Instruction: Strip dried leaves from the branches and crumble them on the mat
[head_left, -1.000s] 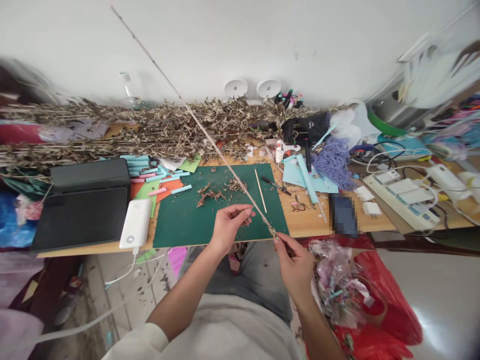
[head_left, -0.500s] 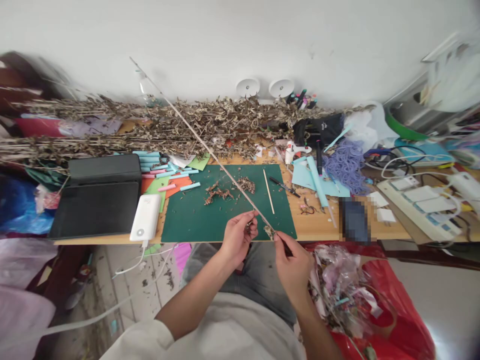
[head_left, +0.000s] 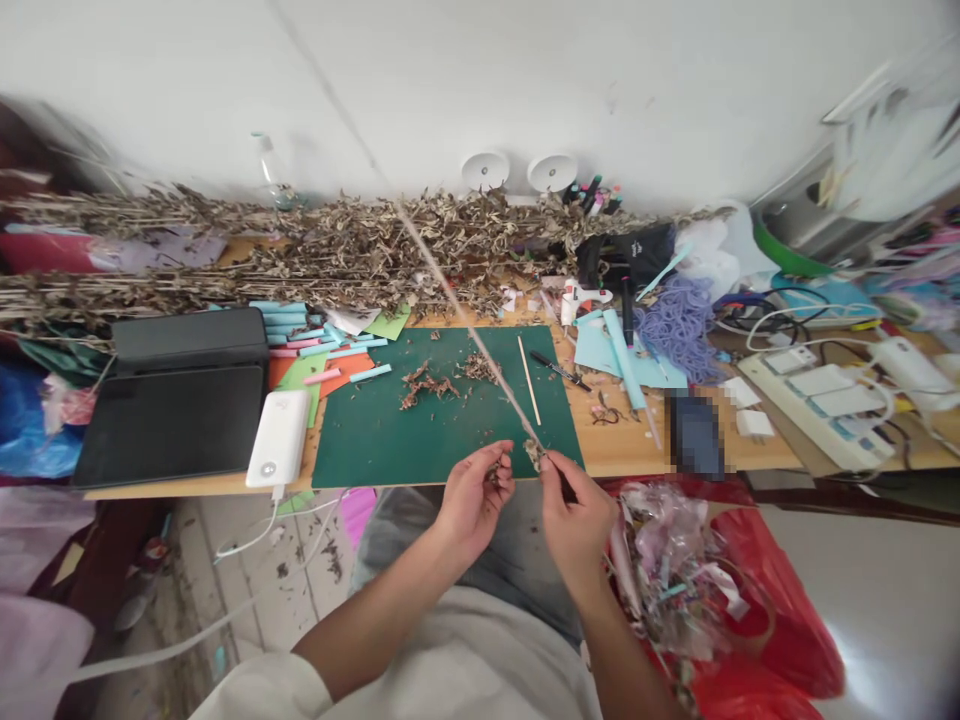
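Note:
My right hand (head_left: pixel 576 505) pinches the lower end of a long dried plant stem (head_left: pixel 454 300), which slants up and left over the mat and blurs toward its far end. A few dried leaves (head_left: pixel 533 455) still cling to the stem just above those fingers. Close by on the left, my left hand (head_left: pixel 472 500) curls around some crumpled dried leaves (head_left: pixel 493 473), apart from the stem. Beneath lies a green cutting mat (head_left: pixel 360 440), bearing a reddish-brown clump of dry leaves (head_left: pixel 426 386) and a smaller leaf heap (head_left: pixel 478 367).
Bundles of dried stems (head_left: pixel 360 240) line the back. A thin wooden stick (head_left: pixel 529 382) and black pen (head_left: pixel 559 370) are right of centre. The power bank (head_left: pixel 277 435) and black tablet case (head_left: pixel 172 420) sit left; a red bag (head_left: pixel 795 600) of scraps is below right.
The stem has tilted up more steeply, its far end rising to the picture's top edge. My left hand has come slightly away from the stem. The whole view has shifted a little.

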